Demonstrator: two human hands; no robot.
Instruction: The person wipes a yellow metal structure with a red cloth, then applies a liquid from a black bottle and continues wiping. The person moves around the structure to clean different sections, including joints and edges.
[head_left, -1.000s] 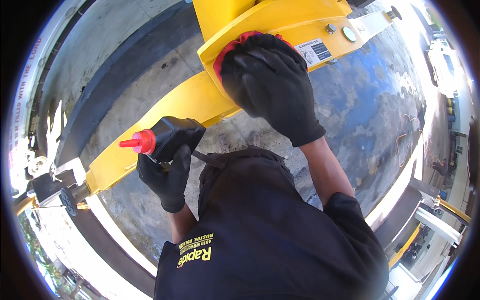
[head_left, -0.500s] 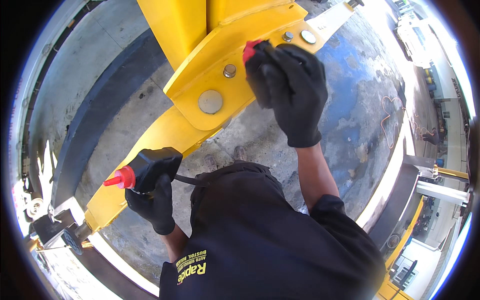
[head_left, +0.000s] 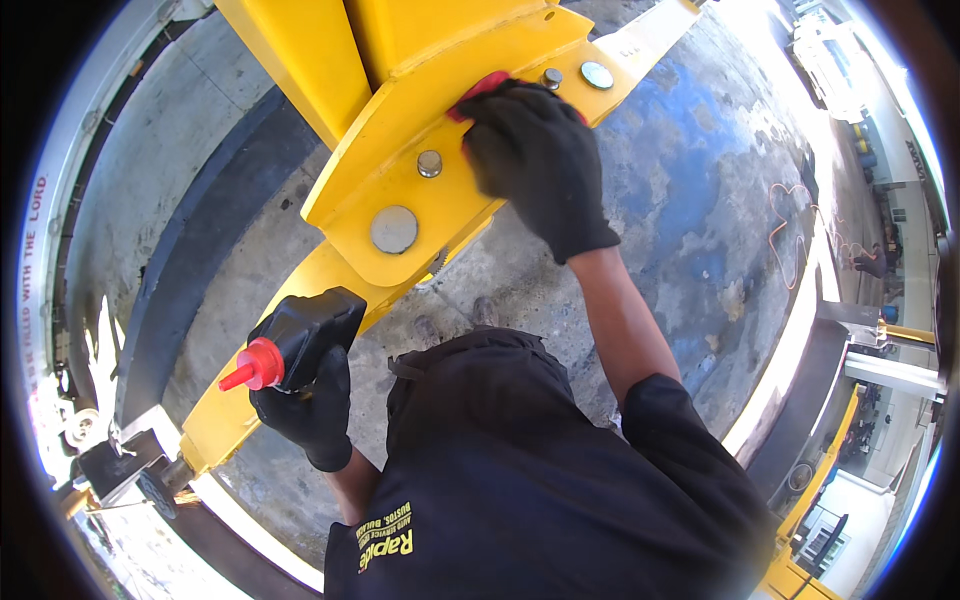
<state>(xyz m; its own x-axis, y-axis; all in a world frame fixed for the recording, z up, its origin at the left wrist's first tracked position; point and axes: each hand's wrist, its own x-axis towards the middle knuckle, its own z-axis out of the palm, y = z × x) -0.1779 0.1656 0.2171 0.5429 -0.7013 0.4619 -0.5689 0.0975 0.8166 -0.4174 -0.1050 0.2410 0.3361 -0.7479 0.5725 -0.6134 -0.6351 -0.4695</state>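
Both hands wear black gloves. At the lower left, my left hand (head_left: 318,412) is closed around a black plastic bottle (head_left: 318,325) with a red pointed nozzle cap (head_left: 262,364) aimed to the left. Palm down, my right hand (head_left: 545,165) presses a red cloth (head_left: 478,95) against a yellow steel bracket (head_left: 360,180). Only the cloth's red edge shows beyond the fingers; the rest is under the glove. A bolt head (head_left: 429,163) and a large round pin (head_left: 394,230) sit left of this hand. Another bolt (head_left: 552,78) lies just past the fingers.
A yellow upright post (head_left: 300,60) rises from the bracket at the top. A long yellow arm (head_left: 222,415) runs down to the lower left. Stained concrete floor (head_left: 690,200) surrounds it. At the right lies an orange hose (head_left: 775,240) on the floor.
My right hand has turned palm down and moved left with the red cloth onto the bracket. My left hand still holds the bottle, nearly in place. The view has shifted slightly.
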